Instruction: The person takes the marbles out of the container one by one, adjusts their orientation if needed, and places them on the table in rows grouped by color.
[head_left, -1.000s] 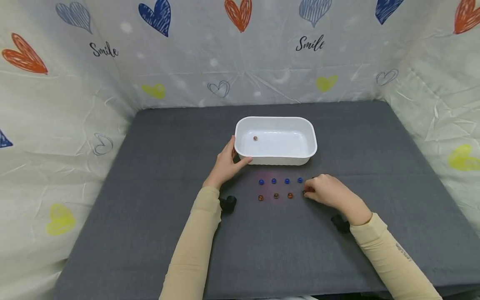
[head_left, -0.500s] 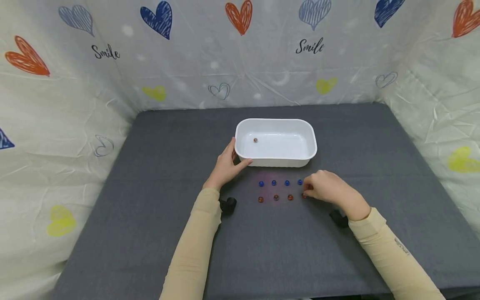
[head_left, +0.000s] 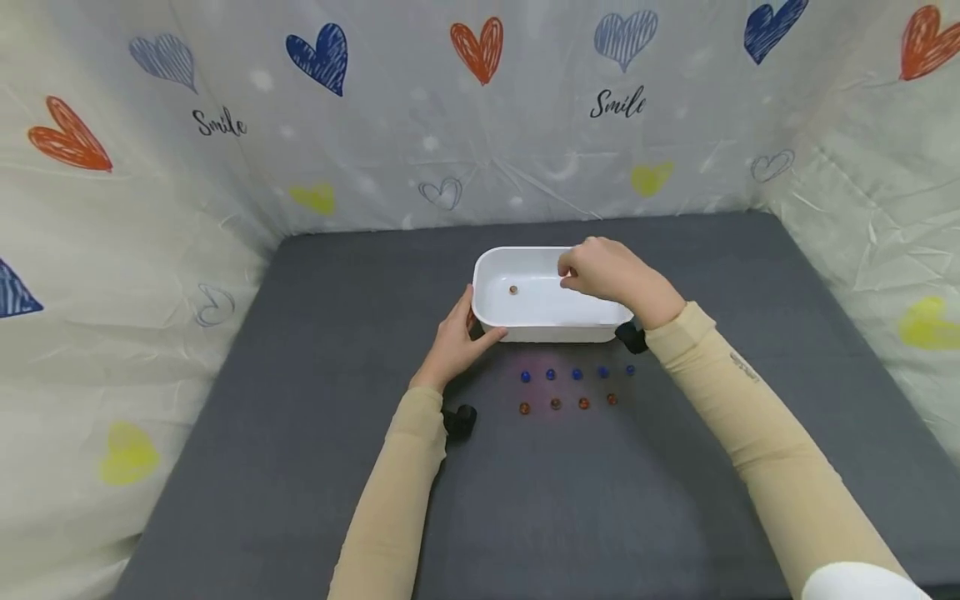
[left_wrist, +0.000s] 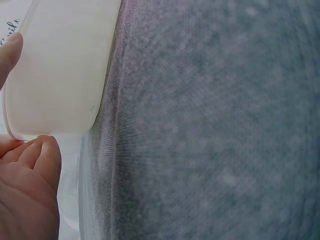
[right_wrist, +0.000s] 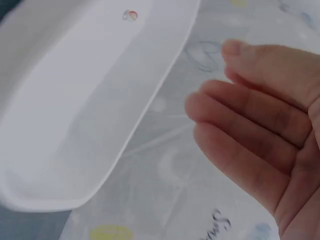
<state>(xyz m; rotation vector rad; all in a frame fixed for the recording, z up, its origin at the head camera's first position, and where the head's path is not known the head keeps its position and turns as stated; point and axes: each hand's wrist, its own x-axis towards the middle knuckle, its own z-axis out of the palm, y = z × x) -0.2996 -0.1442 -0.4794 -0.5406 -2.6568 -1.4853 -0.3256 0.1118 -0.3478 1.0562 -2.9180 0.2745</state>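
My left hand grips the left front corner of a white rectangular tray, its thumb at the front wall and fingers along the left side. In the left wrist view, the thumb and curled fingers touch the tray's wall. Over the tray's right half hovers my right hand; its fingers are loosely bent, and no object shows between them in the right wrist view. One brownish marble lies inside the tray, apart from the hand. Also in the right wrist view, this marble has a reddish swirl.
In front of the tray are a row of several blue marbles and a nearer row of several brown-orange marbles. They lie on a dark grey tablecloth. A white heart-printed sheet hangs behind.
My right hand has left the right end of the brown-orange row and moved up over the tray. The marble it was touching stays on the cloth. My left hand keeps its hold.
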